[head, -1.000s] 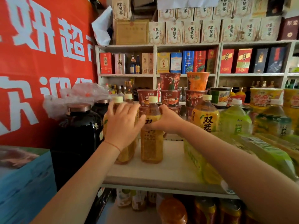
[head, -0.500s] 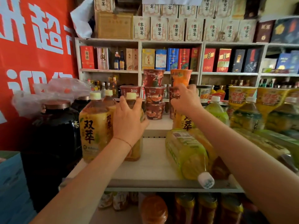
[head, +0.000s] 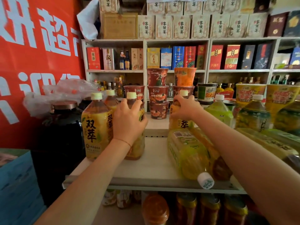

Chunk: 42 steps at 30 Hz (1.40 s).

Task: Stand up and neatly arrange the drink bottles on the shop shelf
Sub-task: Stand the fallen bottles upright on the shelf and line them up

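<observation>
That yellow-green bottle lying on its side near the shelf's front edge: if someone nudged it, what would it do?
The lying bottle would probably roll, since its body looks rounded and it rests on the flat shelf. Its white cap already reaches the front edge, so it might drop off. It looks full, so likely heavy and firm.

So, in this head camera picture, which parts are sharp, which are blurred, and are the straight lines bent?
Head view: the left hand and the upright yellow-label bottle are fairly sharp; the red banner at the left edge is smeared, and the boxes at top right are soft. The wide lens bows the back shelving and stretches both forearms near the bottom. Light is even, with no strong glare.
</observation>
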{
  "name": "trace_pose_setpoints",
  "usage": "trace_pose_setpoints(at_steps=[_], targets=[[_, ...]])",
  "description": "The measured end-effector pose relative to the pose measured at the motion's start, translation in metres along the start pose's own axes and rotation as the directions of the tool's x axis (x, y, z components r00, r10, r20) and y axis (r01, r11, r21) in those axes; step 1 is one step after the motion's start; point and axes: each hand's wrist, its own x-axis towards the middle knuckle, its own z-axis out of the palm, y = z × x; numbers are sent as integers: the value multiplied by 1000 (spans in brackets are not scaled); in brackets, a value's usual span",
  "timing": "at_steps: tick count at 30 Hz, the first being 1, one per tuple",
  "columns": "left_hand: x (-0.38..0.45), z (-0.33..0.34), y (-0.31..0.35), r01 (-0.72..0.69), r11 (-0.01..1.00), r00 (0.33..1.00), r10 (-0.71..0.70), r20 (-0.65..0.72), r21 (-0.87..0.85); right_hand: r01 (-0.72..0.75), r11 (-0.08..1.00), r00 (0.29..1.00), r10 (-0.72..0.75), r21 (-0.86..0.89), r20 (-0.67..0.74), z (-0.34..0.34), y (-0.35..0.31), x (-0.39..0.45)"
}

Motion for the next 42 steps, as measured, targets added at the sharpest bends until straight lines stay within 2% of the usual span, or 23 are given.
trace_pose_setpoints(at_steps=[4,5,6,7,8,9,10,11,12,13,15,17,19,20,21,23,25,28,31,34,38,40,42], targets=[[-14,-7,8,-23,995,998,29,-54,101,60,998,998,-59,-8,30,1,-5,-3],[-24,-12,17,-95,992,992,101,-71,80,72,997,996,-72,-9,44,0,-3,-4],[-35,-18,31,-209,978,978,208,-36,-31,93,996,994,-93,-7,62,-2,0,-6],[-46,-28,47,-312,926,941,332,63,-210,117,993,990,-118,13,76,-4,4,-7],[-54,-37,63,-356,851,865,456,208,-386,144,989,986,-147,41,84,-6,7,-9],[-61,-42,78,-370,789,755,563,337,-490,166,984,981,-172,70,90,-8,10,-11],[-67,-42,90,-421,751,651,641,406,-509,182,978,978,-191,97,88,-9,13,-14],[-72,-40,97,-508,722,592,689,419,-470,198,972,976,-207,123,69,-9,16,-16],[-74,-37,101,-584,698,572,716,399,-415,214,967,974,-221,138,40,-11,19,-20],[-77,-32,101,-638,680,579,733,357,-360,230,962,972,-233,148,2,-13,23,-26],[-83,-21,98,-721,638,615,769,174,-271,260,954,966,-256,150,-46,-19,30,-41],[-89,-13,95,-784,588,600,800,0,-198,305,940,952,-300,149,-55,-24,35,-55],[-89,-9,94,-768,605,629,774,-72,-210,354,925,935,-354,136,-27,-29,42,-69],[-84,-11,96,-722,642,680,728,-90,-258,368,920,928,-371,136,-1,-30,45,-74],[-77,-13,97,-637,690,754,650,-95,-343,373,916,924,-381,146,28,-31,49,-79],[-56,-26,104,-329,748,913,407,7,-577,383,909,914,-398,162,73,-32,57,-85],[-31,-35,111,-17,683,978,163,129,-730,380,911,911,-399,159,108,-33,64,-91],[2,-30,114,279,646,951,-82,299,-711,351,920,906,-380,173,185,-34,77,-99],[11,-16,115,408,612,910,-211,358,-678,389,911,861,-413,139,295,-35,91,-112],[13,-12,119,403,662,915,-286,283,-632,423,905,823,-400,35,404,-34,99,-130],[13,-15,134,393,827,919,-366,145,-403,501,865,790,-442,-31,426,-32,108,-151],[5,-13,141,226,920,965,-255,-52,-321,542,834,780,-454,-102,432,-27,112,-160],[-8,-11,150,-93,971,961,29,-276,-221,580,790,782,-472,-197,407,-20,114,-168]])
